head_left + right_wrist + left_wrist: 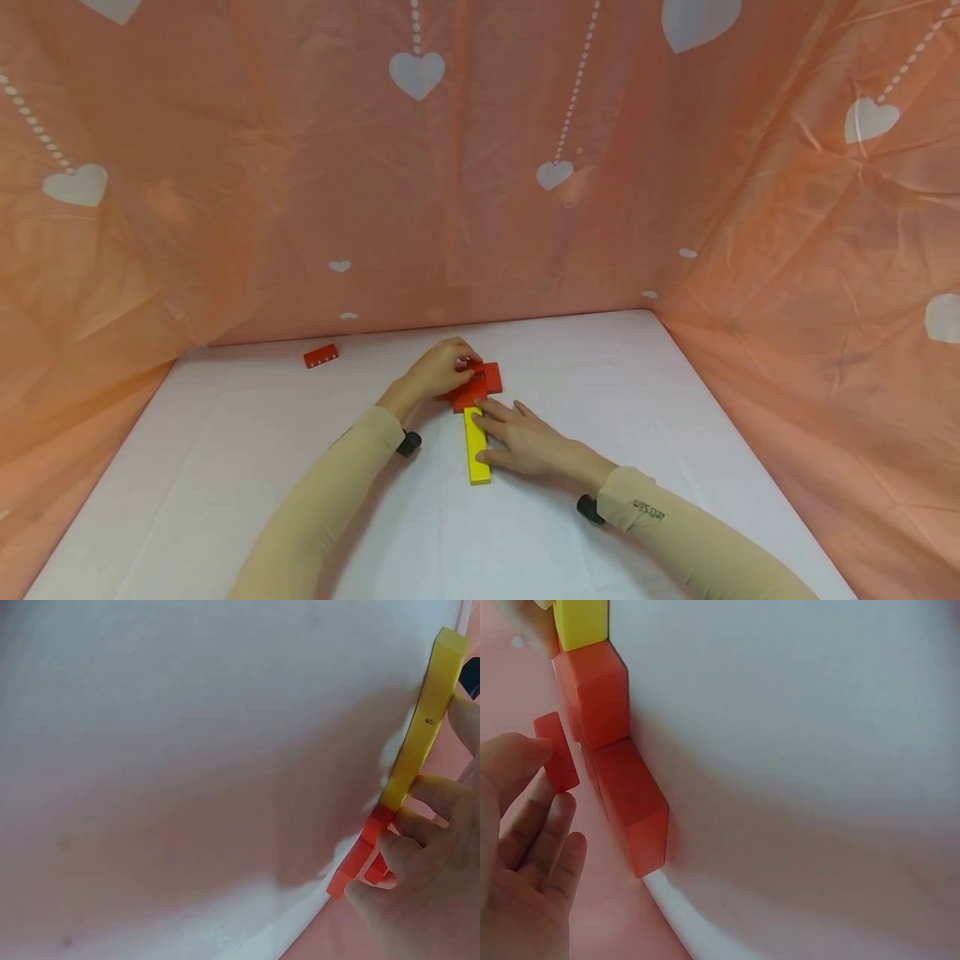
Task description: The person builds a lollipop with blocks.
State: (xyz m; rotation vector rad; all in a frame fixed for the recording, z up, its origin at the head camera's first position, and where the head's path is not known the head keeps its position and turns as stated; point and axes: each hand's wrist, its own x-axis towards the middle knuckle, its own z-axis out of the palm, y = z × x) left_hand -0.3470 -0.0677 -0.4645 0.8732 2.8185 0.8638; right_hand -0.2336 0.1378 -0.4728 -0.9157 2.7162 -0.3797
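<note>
Between thumb and fingers, my left hand (437, 373) pinches a small flat red block (562, 769), held just above a group of red blocks (492, 377). These red blocks lie against one another on the white table. A long yellow block (476, 454) lies flat with its far end against the nearest red one. My right hand (532, 443) rests at the right of the yellow block, its spread fingers touching that block and the red blocks. In the head view my left hand covers part of the red group.
Apart from the group, a red block (321, 356) with several white dots lies near the table's back left edge. Orange curtains (450, 208) with white hearts stand at the back and both sides of the white tabletop (637, 400).
</note>
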